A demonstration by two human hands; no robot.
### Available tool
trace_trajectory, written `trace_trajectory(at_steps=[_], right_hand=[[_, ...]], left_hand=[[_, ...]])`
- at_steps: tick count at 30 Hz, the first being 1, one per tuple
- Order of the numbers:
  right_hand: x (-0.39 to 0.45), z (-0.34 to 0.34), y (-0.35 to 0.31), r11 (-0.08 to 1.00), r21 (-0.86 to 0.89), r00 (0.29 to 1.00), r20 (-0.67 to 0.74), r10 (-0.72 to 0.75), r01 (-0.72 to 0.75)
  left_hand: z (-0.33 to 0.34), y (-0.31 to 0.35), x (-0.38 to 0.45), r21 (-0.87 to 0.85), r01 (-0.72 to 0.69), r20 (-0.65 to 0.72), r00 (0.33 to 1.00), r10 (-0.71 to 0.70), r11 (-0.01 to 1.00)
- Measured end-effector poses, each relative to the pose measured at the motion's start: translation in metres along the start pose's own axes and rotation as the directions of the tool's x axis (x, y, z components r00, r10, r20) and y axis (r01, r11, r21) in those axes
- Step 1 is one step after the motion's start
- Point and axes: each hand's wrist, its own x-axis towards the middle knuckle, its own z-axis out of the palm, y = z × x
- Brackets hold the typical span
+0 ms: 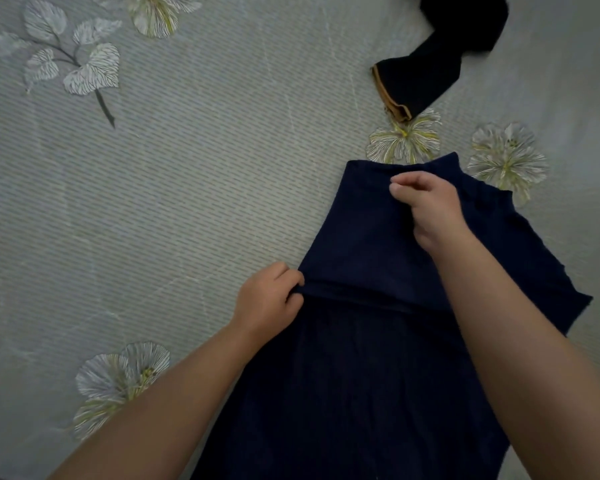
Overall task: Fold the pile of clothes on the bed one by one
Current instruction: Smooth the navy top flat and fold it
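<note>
A dark navy garment (pixel 368 244) lies spread on the bed at the lower right, with one part folded over so that a fold edge runs across its middle. My left hand (pixel 269 299) pinches the left end of that fold edge. My right hand (pixel 430 209) hovers over the garment's upper part with its fingers loosely curled; whether it holds any cloth I cannot tell. A second dark garment (pixel 430 71) with an orange-brown trim lies bunched at the top right, apart from both hands.
The bed is covered by a grey-green striped sheet (pixel 187 185) printed with pale flowers and leaves. It stretches flat to the left and above the navy garment.
</note>
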Motion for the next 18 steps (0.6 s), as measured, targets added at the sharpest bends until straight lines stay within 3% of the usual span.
trace_trajectory(at_steps=[2, 4, 6, 8, 10, 12, 15, 18], right_hand=[[-0.002, -0.004, 0.002, 0.993, 0.112, 0.997, 0.053, -0.049, 0.042], [-0.002, -0.005, 0.007, 0.995, 0.096, 0.997, 0.069, -0.026, 0.019], [0.002, -0.003, 0.011, 0.978, -0.201, 0.997, 0.032, 0.066, -0.058], [0.008, 0.0, 0.015, 0.862, -0.499, 0.992, 0.029, 0.119, -0.089], [0.01, 0.007, 0.016, 0.757, -0.652, 0.991, 0.084, 0.107, -0.027], [0.008, 0.016, 0.017, 0.739, -0.671, 0.974, 0.198, 0.112, 0.052], [0.005, 0.025, 0.02, 0.799, -0.586, 0.937, 0.338, 0.089, 0.136], [0.008, 0.026, 0.021, 0.812, -0.573, 0.957, 0.283, 0.069, 0.111]], left_hand=[[0.002, -0.001, 0.0, -0.013, 0.041, -0.032, 0.999, -0.042, 0.999], [0.003, -0.002, -0.001, -0.039, 0.099, -0.086, 0.991, -0.102, 0.994], [0.007, -0.006, -0.005, -0.007, 0.09, -0.102, 0.991, -0.09, 0.996], [0.01, -0.01, -0.008, 0.027, 0.061, -0.08, 0.995, -0.058, 0.998], [0.012, -0.014, -0.009, 0.018, 0.067, -0.076, 0.995, -0.066, 0.998], [0.013, -0.017, -0.009, 0.004, 0.066, -0.092, 0.994, -0.066, 0.998], [0.014, -0.023, -0.01, 0.009, 0.024, -0.097, 0.995, -0.023, 1.0], [0.017, -0.032, -0.011, 0.083, -0.09, -0.101, 0.99, 0.099, 0.992]])
